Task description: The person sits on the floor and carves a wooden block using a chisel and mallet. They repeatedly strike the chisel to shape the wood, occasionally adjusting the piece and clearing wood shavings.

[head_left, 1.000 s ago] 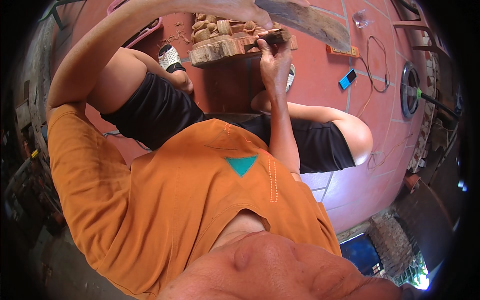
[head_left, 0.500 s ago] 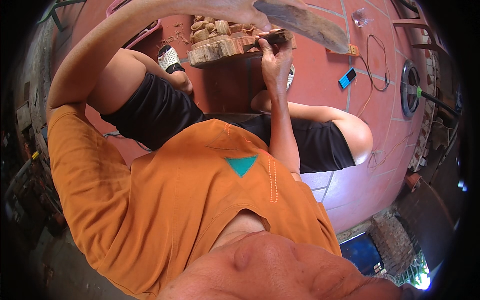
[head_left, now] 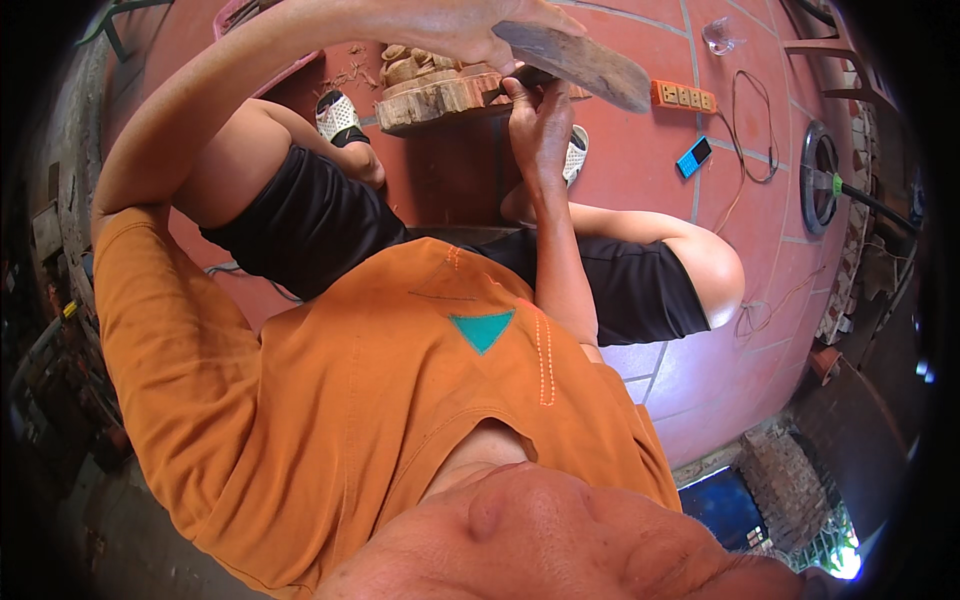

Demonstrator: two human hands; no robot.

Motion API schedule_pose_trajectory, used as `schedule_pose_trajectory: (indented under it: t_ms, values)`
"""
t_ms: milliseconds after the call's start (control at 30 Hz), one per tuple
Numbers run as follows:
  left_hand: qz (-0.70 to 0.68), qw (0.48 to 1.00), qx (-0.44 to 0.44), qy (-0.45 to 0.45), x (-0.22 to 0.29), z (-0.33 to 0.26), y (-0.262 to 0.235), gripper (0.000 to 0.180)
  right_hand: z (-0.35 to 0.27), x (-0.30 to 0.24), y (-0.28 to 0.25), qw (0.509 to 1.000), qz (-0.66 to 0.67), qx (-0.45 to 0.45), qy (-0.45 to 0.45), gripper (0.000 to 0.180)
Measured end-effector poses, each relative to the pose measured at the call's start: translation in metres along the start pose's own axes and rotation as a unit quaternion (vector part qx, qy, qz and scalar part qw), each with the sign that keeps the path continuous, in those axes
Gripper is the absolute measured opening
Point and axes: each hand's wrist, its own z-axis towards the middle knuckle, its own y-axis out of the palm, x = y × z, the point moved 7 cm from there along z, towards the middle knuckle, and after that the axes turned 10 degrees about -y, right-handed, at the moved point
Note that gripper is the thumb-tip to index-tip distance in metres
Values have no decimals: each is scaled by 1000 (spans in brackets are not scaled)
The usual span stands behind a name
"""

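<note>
A flat, worn wooden bat (head_left: pixel 585 68) is gripped by my left hand (head_left: pixel 490 25), which reaches in from the left over the work. Its broad end points right and toward me. My right hand (head_left: pixel 540 125) is closed around a dark chisel (head_left: pixel 530 75), partly hidden by the fingers and the bat. The bat lies just above the chisel's top end; whether they touch I cannot tell. Under both hands is a thick block of wood (head_left: pixel 430 103) with a rough, bark-like edge. Rounded carved shapes (head_left: pixel 405 68) rise from its top, partly covered by my left hand.
Wood shavings (head_left: pixel 350 72) lie on the red tiles beside a pink basket (head_left: pixel 300 62). To the right are an orange power strip (head_left: pixel 683 96) with its cable, a blue phone (head_left: pixel 693 157), a clear glass (head_left: pixel 718 37) and a round fan-like base (head_left: pixel 820 178). My legs flank the block.
The bat has shifted left and slightly toward me, uncovering the power strip. My right hand has moved a little left with the chisel. The block stays put.
</note>
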Motion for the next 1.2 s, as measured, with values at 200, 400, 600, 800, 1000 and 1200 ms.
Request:
schedule_pose_trajectory:
  t_ms: [200,400,600,800,1000,1200]
  values:
    - [-51,997,-33,-56,1,-4,-3,73,0,3,-1,1000,-5,-3,14,27]
    - [14,996,-36,-85,-14,-3,0,71,1,14,1,995,89,18,45,22]
    - [47,998,32,8,-10,-6,-5,70,-3,40,-8,970,185,66,145,19]
    - [65,996,42,35,-15,-1,-3,72,3,31,-6,984,144,32,96,23]
    - [55,997,45,20,-3,-3,-12,74,3,33,-2,980,173,33,88,25]
    - [61,996,59,30,-10,1,-9,72,4,33,0,984,166,27,64,29]
